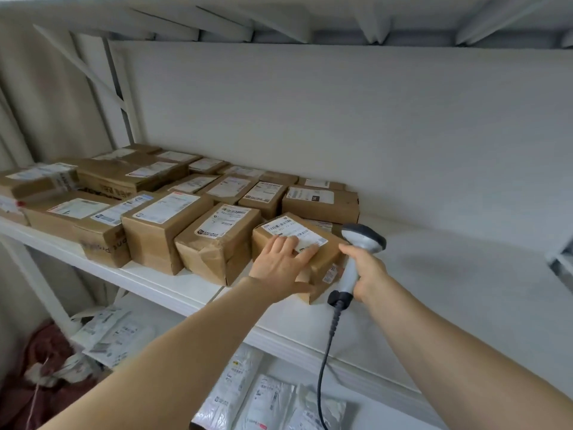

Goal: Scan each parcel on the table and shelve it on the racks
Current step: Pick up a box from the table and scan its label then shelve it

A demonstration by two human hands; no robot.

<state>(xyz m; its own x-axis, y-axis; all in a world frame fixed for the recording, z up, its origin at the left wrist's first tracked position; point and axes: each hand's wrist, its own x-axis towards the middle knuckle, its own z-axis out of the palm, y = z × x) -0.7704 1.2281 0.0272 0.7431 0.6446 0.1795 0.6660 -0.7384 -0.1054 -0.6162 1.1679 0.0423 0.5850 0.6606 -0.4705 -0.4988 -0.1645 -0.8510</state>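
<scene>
Parcel label (292,231) print blurred (unreadable), scanner cable (321,377) cut off at bottom edge, mailers (269,401) cropped below

Both arms are bare and stretch forward from the bottom of the view, converging toward the middle. The left forearm (186,352) runs in from the lower left. The left hand (279,265) lies palm down, fingers straight and slightly spread, flat on the top of a parcel (328,254) — its thumb stretches along the parcel's near side. The right forearm (449,346) comes in from the lower right. The right hand (367,274) is curled round the handle of a scanner (364,240), back of the hand turned outward — one digit reaches up the handle toward the head. The two hands are near each other, not touching.
</scene>
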